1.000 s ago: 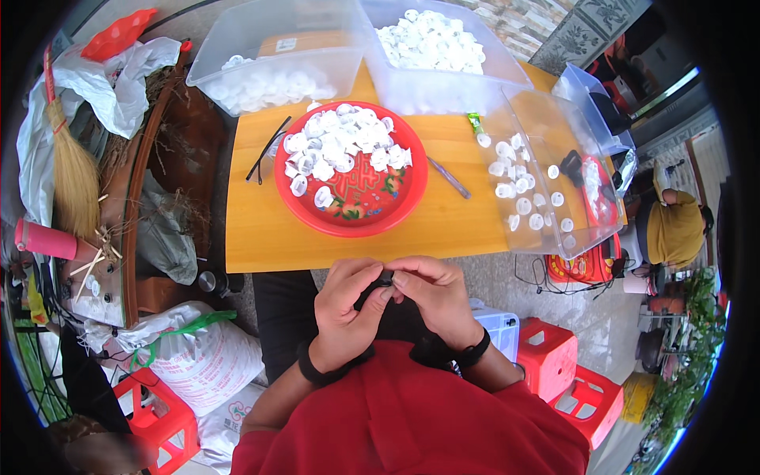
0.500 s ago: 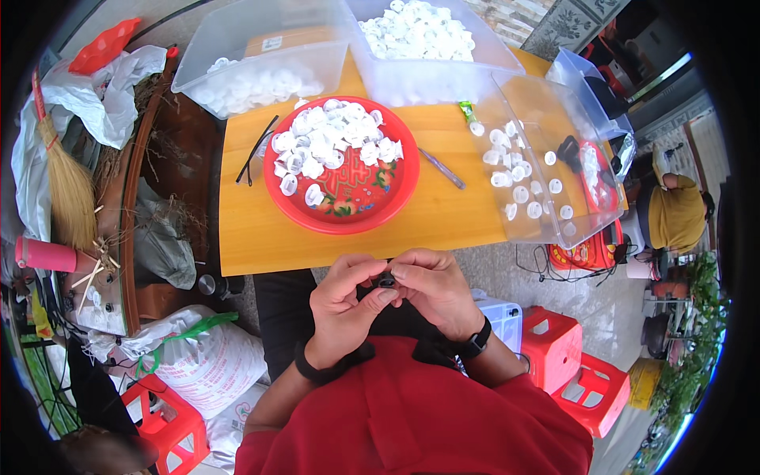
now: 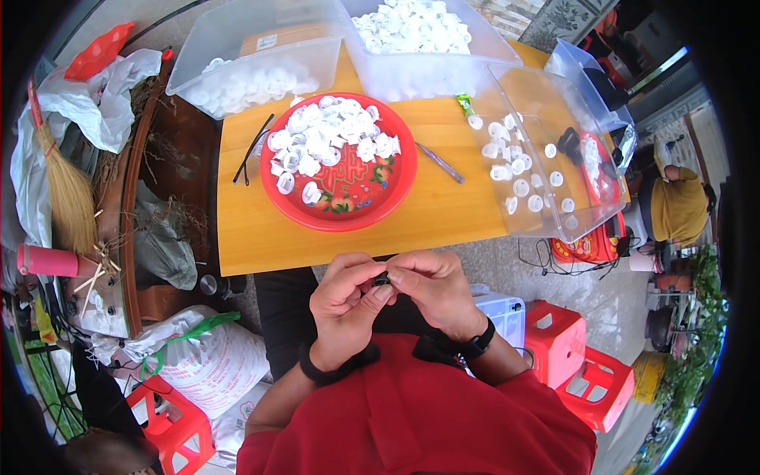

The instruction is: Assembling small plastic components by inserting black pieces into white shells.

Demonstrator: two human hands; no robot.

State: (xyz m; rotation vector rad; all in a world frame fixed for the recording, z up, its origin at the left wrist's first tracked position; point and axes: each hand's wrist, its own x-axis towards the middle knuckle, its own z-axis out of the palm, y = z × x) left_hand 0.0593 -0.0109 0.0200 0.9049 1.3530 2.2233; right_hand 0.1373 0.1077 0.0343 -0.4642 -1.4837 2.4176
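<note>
I hold both hands together over my lap, just below the near edge of the worktop. My left hand and right hand meet at a small dark part, pinched between the fingers of both; it is too small for me to tell its shape. Both sets of fingers are narrow, closed on that part, with the thumbs pressed close beside it. On the worktop straight ahead sits a red tray heaped on its far side with white caps, its near part bare. To the tray's left lies a thin black stick, and to its right a slim tool. Further right a clear lid holds a scatter of white caps. Two clear bins stand at the far edge: the left bin with a low layer of white pieces, the right bin piled full. Red stools stand on the floor at my right, and a broom leans at my left.
</note>
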